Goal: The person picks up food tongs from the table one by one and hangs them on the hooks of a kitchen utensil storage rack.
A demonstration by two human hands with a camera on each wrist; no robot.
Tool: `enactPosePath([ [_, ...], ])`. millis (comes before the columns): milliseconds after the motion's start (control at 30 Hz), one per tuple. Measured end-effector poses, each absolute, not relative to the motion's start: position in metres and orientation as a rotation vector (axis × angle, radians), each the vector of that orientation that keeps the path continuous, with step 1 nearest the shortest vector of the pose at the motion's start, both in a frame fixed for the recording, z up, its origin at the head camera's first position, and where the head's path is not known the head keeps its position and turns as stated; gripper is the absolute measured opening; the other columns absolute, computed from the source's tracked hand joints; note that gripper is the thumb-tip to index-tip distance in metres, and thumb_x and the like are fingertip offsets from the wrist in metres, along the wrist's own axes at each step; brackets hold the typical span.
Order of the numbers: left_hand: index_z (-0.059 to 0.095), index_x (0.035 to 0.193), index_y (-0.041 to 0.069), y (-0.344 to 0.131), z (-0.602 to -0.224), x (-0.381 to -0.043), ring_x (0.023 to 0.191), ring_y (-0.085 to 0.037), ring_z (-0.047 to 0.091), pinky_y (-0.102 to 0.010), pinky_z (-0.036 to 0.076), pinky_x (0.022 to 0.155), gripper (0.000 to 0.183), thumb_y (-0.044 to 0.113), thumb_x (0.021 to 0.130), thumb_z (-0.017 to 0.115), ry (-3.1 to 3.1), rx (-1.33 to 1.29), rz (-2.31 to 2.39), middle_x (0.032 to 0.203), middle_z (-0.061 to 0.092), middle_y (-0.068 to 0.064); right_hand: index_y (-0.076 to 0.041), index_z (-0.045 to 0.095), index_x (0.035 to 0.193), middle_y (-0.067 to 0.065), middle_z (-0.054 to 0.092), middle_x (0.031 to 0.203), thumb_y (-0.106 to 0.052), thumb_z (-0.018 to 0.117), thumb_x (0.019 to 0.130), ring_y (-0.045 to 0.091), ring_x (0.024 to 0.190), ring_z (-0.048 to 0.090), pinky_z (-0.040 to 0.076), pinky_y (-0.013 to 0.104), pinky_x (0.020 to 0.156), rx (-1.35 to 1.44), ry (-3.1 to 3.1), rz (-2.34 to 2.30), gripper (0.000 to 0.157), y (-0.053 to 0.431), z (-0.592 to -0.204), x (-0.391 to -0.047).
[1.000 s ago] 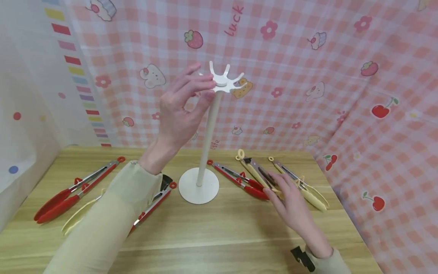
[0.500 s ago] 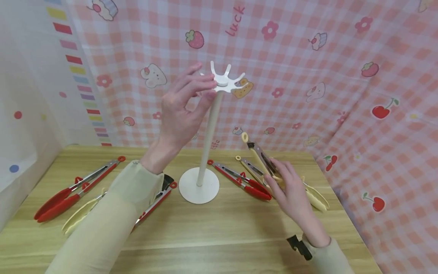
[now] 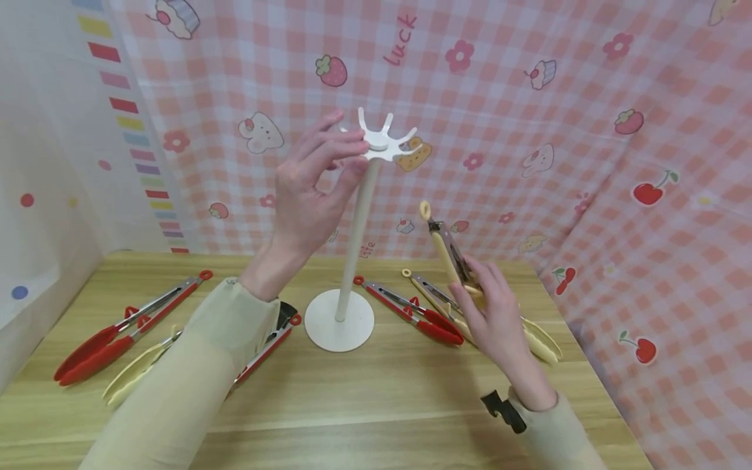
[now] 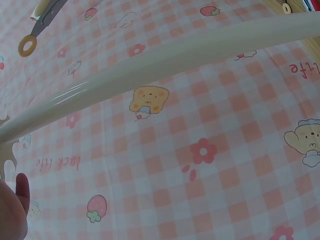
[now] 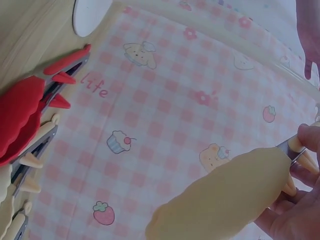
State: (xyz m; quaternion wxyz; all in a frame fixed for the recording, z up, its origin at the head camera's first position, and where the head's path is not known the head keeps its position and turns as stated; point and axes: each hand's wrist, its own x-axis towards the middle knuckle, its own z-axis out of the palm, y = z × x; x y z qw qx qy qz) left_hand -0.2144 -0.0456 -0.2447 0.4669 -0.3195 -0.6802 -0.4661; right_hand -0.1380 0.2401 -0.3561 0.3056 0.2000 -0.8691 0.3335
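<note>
Tongs (image 3: 446, 256) held in the right hand (image 3: 495, 313) are partly hidden.

A pink-and-white gingham cloth (image 3: 499, 108) hangs across the top and right of the frame, printed with strawberries (image 3: 332, 70), cupcakes (image 3: 542, 75), flowers (image 3: 459, 57) and "luck" lettering (image 3: 400, 40) at upper middle. Coloured bars (image 3: 125, 104) run down its left margin — white sheeting (image 3: 41, 124) with scattered dots lies beyond — while a pale wood-grain tabletop (image 3: 364, 424) spreads across the bottom
</note>
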Motion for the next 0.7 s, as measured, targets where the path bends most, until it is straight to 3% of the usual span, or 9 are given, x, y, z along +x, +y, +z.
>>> enactPosePath([
  [433,0.078,0.108,0.004,-0.045,-0.245,-0.214,0.140,-0.033,0.060,-0.023,0.060,0.088,0.060,0.059,0.104,0.054,-1.666,-0.780,-1.147,0.121,0.078,-0.016,0.000,0.059,0.143,0.021,0.066,0.111,-0.003,0.072,0.095,0.021,0.092,0.066,0.052,0.010,0.068,0.532,-2.244,0.967,0.049,0.231,-0.344,-0.146],
  [700,0.078,0.107,0.003,-0.045,-0.246,-0.214,0.140,-0.033,0.061,-0.020,0.057,0.086,0.060,0.058,0.105,0.054,-1.666,-0.778,-1.147,0.120,0.078,-0.017,0.004,0.058,0.142,0.026,0.063,0.110,0.001,0.071,0.095,0.035,0.093,0.071,0.052,0.002,0.081,0.546,-2.184,1.013,0.049,0.224,-0.332,-0.150],
])
